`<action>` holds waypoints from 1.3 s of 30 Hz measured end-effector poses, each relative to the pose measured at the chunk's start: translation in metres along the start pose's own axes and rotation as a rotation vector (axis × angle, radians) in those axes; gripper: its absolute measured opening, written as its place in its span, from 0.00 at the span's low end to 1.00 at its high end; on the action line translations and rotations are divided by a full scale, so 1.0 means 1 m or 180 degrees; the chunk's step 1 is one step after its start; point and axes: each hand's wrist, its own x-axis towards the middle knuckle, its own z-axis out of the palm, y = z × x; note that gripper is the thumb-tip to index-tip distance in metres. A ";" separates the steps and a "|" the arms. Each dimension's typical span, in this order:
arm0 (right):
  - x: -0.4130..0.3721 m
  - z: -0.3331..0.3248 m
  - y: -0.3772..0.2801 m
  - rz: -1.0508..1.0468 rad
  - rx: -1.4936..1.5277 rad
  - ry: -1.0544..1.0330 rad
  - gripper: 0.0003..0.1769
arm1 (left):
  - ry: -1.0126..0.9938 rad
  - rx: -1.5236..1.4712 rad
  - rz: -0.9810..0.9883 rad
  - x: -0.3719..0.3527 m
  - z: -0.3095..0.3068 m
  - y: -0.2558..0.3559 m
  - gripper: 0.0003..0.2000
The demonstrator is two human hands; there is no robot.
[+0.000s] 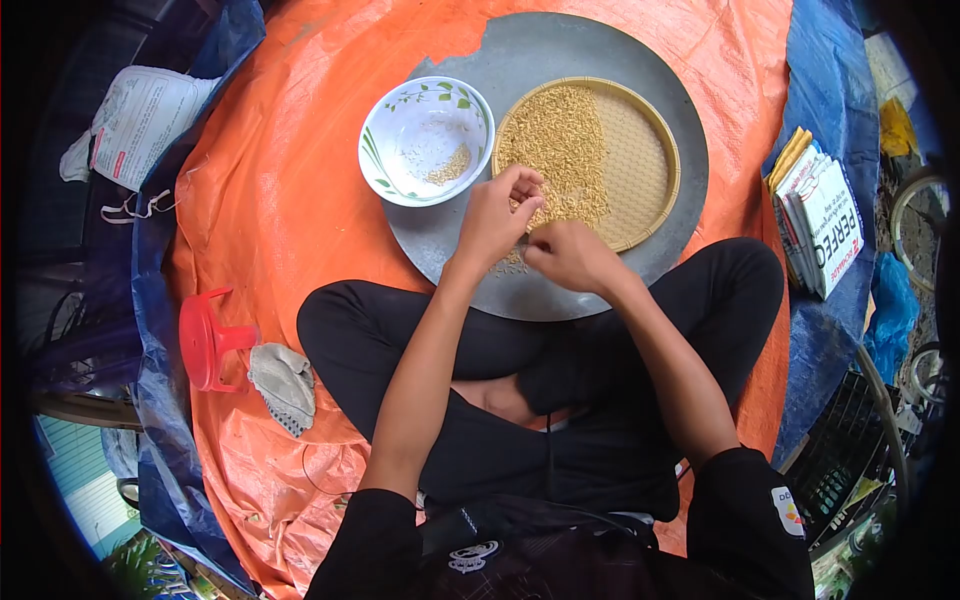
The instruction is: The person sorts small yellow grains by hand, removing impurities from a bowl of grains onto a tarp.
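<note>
Over the lower left rim of a round woven bamboo tray (645, 170), my left hand (492, 222) is curled, with thumb and fingers close together. Just right of it my right hand (577, 255) is closed, its fingertips bent down by the tray's rim. What either hand pinches is too small to make out. Golden grain in husks, like unhusked rice (560, 130), covers the tray's left part. A white bowl with green leaves (385, 150) stands left of it, holding a small heap of pale grain (452, 166). All rest on a large grey round tray (600, 40).
An orange tarp (270, 220) lies beneath, with blue tarp (825, 90) at the sides. A red plastic stool (200, 340) and a grey glove (283, 385) are at the left. Folded printed sacks (825, 220) lie at the right. Loose bits (510, 264) dot the grey tray below my hands.
</note>
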 end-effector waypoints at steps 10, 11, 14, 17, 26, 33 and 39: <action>0.010 -0.005 0.002 -0.0188 0.0908 0.1784 0.12 | 0.0045 -0.0184 0.0411 -0.001 -0.017 0.013 0.13; 0.010 -0.005 0.002 -0.0153 0.0833 0.1682 0.12 | 0.0036 -0.0017 0.0512 -0.001 -0.018 0.013 0.13; 0.008 -0.007 0.002 -0.0077 0.0693 0.1480 0.13 | 0.0009 0.0433 0.0799 -0.003 -0.017 0.013 0.14; 0.008 -0.006 0.001 -0.0051 0.0773 0.1474 0.12 | 0.0046 0.0742 0.1026 -0.005 -0.016 0.015 0.14; 0.008 -0.007 0.001 -0.0072 0.0880 0.1586 0.12 | 0.0085 0.0389 0.1019 -0.006 -0.021 0.018 0.16; 0.006 -0.012 -0.006 0.0102 0.1211 0.1360 0.12 | 0.0050 0.0164 0.0905 -0.006 -0.030 0.019 0.16; 0.007 -0.007 -0.005 -0.0265 0.1027 0.1538 0.11 | 0.0041 0.0134 0.1004 -0.005 -0.033 0.017 0.17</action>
